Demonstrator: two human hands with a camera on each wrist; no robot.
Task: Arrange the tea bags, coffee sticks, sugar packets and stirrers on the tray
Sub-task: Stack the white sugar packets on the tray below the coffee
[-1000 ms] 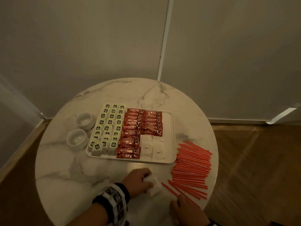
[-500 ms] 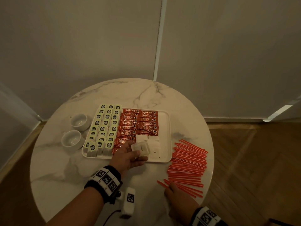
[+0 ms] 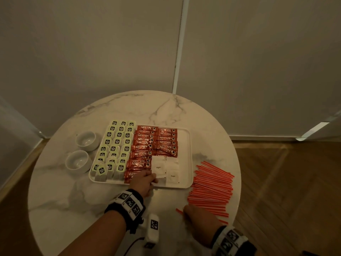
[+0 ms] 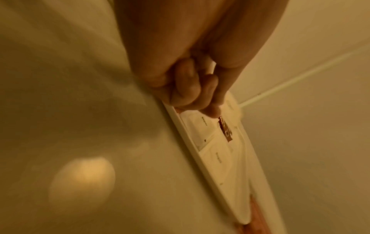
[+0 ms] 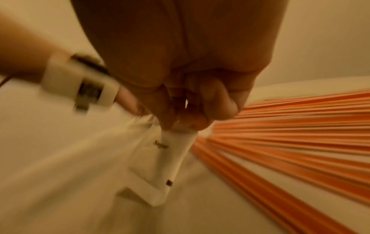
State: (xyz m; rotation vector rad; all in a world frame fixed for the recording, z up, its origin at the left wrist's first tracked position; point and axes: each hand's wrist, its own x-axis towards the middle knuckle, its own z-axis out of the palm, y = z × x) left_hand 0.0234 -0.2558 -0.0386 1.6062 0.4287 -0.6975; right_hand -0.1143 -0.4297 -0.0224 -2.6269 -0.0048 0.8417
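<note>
Left hand (image 3: 143, 182) down at the near edge of the white tray (image 3: 190, 154), fingers (image 4: 186, 85) curled, pinching a white sugar packet (image 3: 160, 177) just over the tray floor beside the other sugar packets (image 3: 172, 168). Right hand (image 5: 192, 88) low on the round marble table (image 3: 166, 109), thumb and fingers closed on the top edge of another sugar packet (image 5: 160, 161) (printed word blurred), right next to the spread of red stirrers (image 3: 212, 187) lying on the table off the tray's right side. On the tray: tea bags (image 3: 115, 146) in rows at the left, red Nescafe coffee sticks (image 3: 154, 143) in the middle. Two white cups (image 3: 82, 150) on the table left of the tray
</note>
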